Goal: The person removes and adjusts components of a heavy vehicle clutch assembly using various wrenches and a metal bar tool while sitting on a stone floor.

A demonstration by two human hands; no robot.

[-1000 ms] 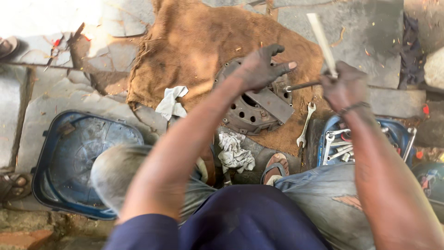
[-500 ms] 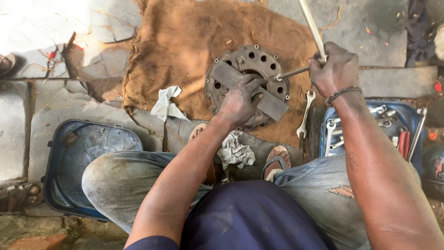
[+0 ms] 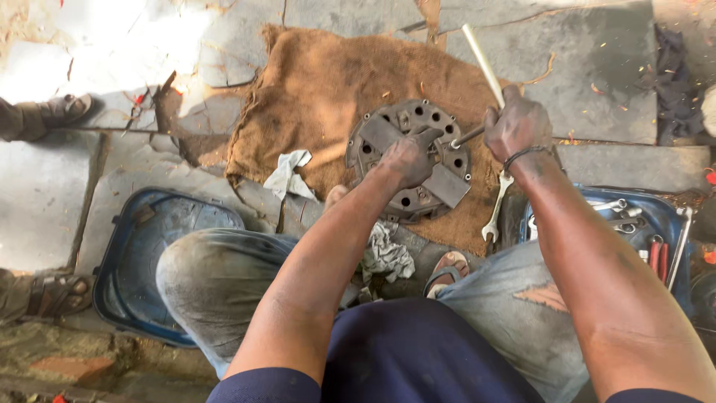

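Observation:
A round dark metal plate point(image 3: 388, 127) with several holes lies on a brown sackcloth point(image 3: 313, 97) on the stone floor. My left hand point(image 3: 406, 157) rests on the plate's middle, its thumb stretched toward the tip of a long pale metal rod tool point(image 3: 481, 63). My right hand point(image 3: 518, 123) grips that tool by its handle at the plate's right edge, the short arm of the tool pointing into the plate. A silver spanner point(image 3: 496, 209) lies on the cloth just below my right wrist.
An open blue case point(image 3: 641, 216) with spanners and red-handled pliers stands at the right; its blue lid point(image 3: 149, 239) lies at the left by my knee. White rags point(image 3: 287, 175) lie near the cloth. Another person's sandalled feet point(image 3: 63, 112) are at the left edge.
My left hand came down from above the plate and settled on its middle. My right hand with the rod tool stayed at the plate's right edge.

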